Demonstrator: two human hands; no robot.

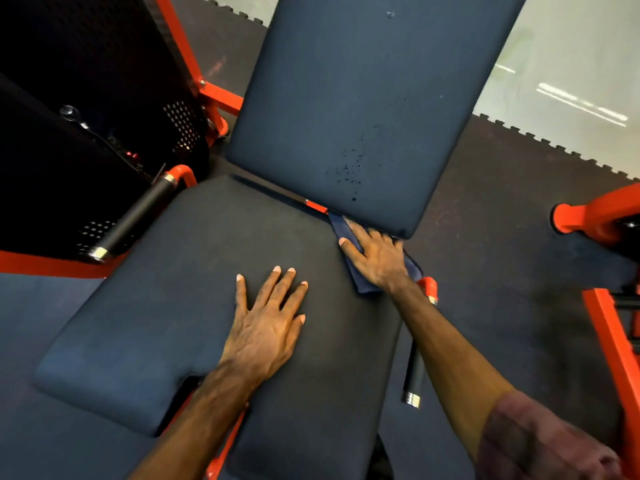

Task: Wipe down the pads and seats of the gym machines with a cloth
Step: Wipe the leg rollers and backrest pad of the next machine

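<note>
My right hand (375,256) is flat on the cloth (367,271), fingers straight, pressing it down w/ no pinch, right at the back edge of the seat pad (207,289) where it meets the backrest pad (346,98). Cloth's dark blue and mostly hidden under my palm, only the pointed tip by the gap and the near edge stick out, so can't tell how it's folded. Left hand (268,323) is spread open, palm down on the middle of the seat, holding nothing.

Counts: 2 pads, 1 cloth, 2 hands, 2 side handles. Left handle (133,220) shows fully, black grip w/ silver ends. The right handle (414,379) is mostly behind my forearm, just the orange top and lower end visible. Backrest top is cut off by the frame, and the seat's near end too. There's a patch of dark specks (349,168) low on the backrest, can't say if wet or dirt. The black perforated housing (104,98) to the left is too dark to read. Orange frame (609,327) on the right is cropped.
</note>
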